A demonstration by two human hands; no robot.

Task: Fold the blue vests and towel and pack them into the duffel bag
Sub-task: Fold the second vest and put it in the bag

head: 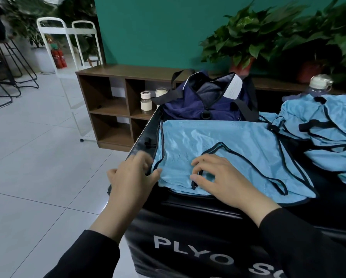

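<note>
A light-blue mesh vest (224, 153) with dark edge binding lies spread flat at the near left of the black padded surface; its neck opening faces the near edge, and its near-left corner is turned up. A heap of further blue vests (324, 125), crumpled and overlapping, lies to the right. The navy duffel bag (206, 101) stands at the far side, just beyond the flat vest, unzipped, with straps hanging loose.
</note>
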